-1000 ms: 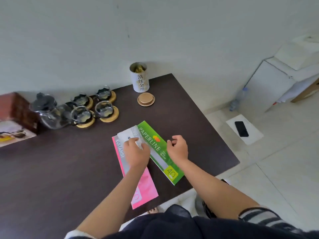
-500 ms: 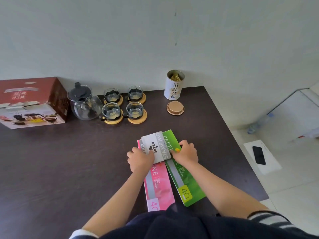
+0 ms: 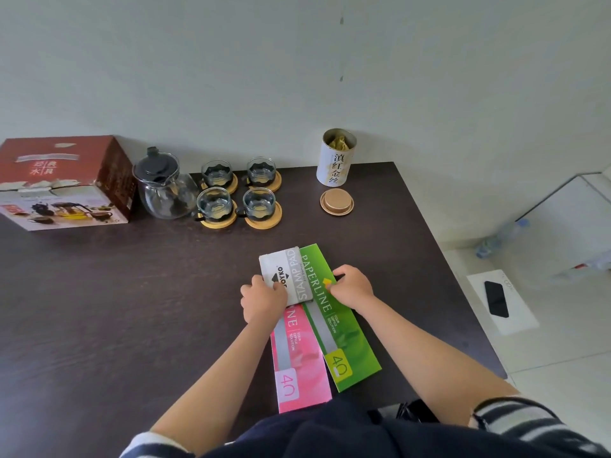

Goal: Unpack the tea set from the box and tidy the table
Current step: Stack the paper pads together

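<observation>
A grey stamp pad box (image 3: 287, 277) lies across the tops of a pink paper pack (image 3: 299, 355) and a green paper pack (image 3: 334, 312) on the dark table (image 3: 99, 309). My left hand (image 3: 263, 300) grips the stamp pad box at its near left corner. My right hand (image 3: 350, 285) is curled on the green pack's right edge. Along the back stand the red tea set box (image 3: 66, 181), a glass teapot (image 3: 163, 186) and several glass cups on wooden coasters (image 3: 239, 193).
An open tea tin (image 3: 337, 158) stands at the back right with its wooden lid (image 3: 336, 201) lying in front of it. The table's right edge drops to a tiled floor, where a phone (image 3: 496, 298) lies on white paper. A plastic bottle (image 3: 501, 238) lies farther back.
The view has swung left, bringing the red box into sight. The packs and stamp pad box have turned to lie nearly lengthwise toward me, with both hands staying on them.
</observation>
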### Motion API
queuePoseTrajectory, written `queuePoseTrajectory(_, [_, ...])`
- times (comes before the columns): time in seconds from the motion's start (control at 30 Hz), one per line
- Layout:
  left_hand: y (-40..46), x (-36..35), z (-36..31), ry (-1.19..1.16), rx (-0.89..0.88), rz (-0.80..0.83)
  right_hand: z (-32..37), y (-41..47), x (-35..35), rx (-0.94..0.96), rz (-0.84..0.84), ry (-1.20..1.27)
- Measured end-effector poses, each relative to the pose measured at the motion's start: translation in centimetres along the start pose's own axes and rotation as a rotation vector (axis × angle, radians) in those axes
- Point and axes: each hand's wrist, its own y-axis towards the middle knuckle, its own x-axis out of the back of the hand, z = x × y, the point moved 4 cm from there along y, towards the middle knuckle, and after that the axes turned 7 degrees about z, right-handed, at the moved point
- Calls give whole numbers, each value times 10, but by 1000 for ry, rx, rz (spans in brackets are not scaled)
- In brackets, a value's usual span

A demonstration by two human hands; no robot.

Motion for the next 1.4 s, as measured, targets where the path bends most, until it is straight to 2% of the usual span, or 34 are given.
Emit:
queuePoseTrajectory(0.37, [-11,-3,14,-29,-15,22,15,-3,-5,12,158,-75])
queuePoseTrajectory(0.53, [-15,-6,16,9,-32,22,20,-14,-28,-19,276,32])
queuePoseTrajectory(0.73, [-16,-7,19,44,-62,32,20,-18,-35,50,53,113])
queuePoseTrajectory(0.83, [-17,-8,19,70,-74,50,22,-20,-35,125,14,96])
queuePoseTrajectory(1.03, [-10,-3,20,28,-114,104,39,-25,-33,237,70,214])
queuePoseTrajectory(1.2, [-6,-1,22,-13,-174,144,34,-23,-37,227,120,275])
queuePoseTrajectory(1.3, [-10,-1,25,-25,-206,115,24,-29,-43,251,133,271])
queuePoseTrajectory(1.4, [-29,-2,38,-168,-263,117,8,-48,-56,307,133,244])
